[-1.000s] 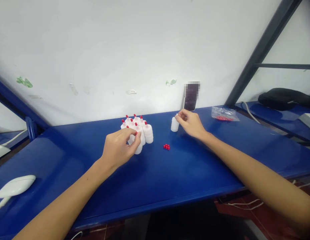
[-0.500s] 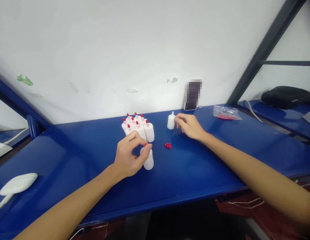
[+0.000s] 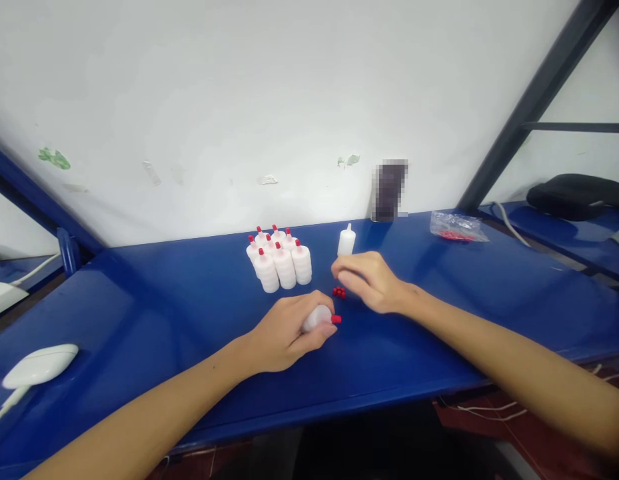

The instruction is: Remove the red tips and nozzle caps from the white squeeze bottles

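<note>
My left hand (image 3: 286, 333) is closed around a white squeeze bottle (image 3: 316, 319). The bottle is tipped over so that its red-capped tip points right. My right hand (image 3: 372, 281) hovers just above a small cluster of red caps (image 3: 339, 292), its fingers curled in; whether anything is between them is hidden. Behind its fingertips stands an uncapped white bottle (image 3: 346, 241), upright, its lower part covered by the hand. To the left, several white bottles with red caps (image 3: 285, 268) stand upright, packed close together.
The blue table (image 3: 179, 300) meets a white wall at the back. A clear plastic bag (image 3: 458, 228) with red pieces lies at the back right. A pixelated dark object (image 3: 389, 192) leans on the wall. A white device with a cable (image 3: 40, 367) sits at the left.
My left hand has gone from pinching the bottle's red cap to gripping its body, lifting and tipping it rightward. My right hand has left the uncapped bottle and come nearer, over the caps.
</note>
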Motion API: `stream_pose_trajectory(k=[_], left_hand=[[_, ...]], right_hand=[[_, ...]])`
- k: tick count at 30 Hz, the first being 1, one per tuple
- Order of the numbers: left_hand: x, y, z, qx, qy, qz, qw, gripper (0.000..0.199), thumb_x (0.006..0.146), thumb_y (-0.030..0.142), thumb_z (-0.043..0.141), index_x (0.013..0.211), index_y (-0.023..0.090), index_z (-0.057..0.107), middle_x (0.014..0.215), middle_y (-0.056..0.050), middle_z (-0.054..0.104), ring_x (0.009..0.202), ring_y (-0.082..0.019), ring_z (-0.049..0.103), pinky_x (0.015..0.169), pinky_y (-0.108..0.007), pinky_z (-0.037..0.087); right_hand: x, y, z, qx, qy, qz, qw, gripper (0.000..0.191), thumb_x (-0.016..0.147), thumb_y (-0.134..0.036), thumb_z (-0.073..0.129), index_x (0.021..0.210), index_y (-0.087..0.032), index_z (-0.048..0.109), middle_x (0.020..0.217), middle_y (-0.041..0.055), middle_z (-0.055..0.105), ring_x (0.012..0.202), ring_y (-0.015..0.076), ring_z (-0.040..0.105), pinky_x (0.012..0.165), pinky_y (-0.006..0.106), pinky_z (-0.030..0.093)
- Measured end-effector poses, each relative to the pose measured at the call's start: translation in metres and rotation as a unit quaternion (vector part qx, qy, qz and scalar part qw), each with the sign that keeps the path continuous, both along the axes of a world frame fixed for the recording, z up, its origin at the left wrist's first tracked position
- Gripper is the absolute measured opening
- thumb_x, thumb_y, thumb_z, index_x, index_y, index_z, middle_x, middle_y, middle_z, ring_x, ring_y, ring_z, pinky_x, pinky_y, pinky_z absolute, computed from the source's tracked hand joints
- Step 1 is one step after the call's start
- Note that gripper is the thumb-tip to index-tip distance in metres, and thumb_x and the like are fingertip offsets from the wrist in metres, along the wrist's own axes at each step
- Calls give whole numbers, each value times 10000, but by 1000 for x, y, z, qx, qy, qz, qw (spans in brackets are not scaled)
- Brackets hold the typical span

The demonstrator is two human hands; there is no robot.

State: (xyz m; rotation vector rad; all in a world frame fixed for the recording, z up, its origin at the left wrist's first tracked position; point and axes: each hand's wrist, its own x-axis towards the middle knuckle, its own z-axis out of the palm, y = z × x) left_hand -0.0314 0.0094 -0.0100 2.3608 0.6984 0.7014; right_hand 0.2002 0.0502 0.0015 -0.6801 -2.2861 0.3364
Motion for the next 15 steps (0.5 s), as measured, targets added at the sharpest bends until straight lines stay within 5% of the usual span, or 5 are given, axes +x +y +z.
stream_pose_trajectory(k=[4,9,15], left_hand=[[-4,9,-4,80,60,44,994,227,994,408,487,1012,196,567,881,-12,656,738,-155,581,670,-267,410],[-5,14,-2,38,24,84,995,269,1029,411,417,1102,194,558,884,-19,654,733,-159,572,691,-276,420],[-12,22,-3,-22,-18,48,998,330,1046,436,366,1176,185,535,795,6,581,667,-140,510,652,-259,398]], right_hand=[[-13,-14,1,47,-59,83,994,263,974,-356,445,763,-201,473,636,-23,499,553,114,411,568,262,318],[-14,-15,1,77,-80,63,992,254,1007,-360,414,842,-194,512,709,1,545,586,126,438,588,275,330],[-15,-15,3,-10,-78,43,996,224,1045,-385,393,1136,-207,496,985,47,598,776,150,542,716,287,434]])
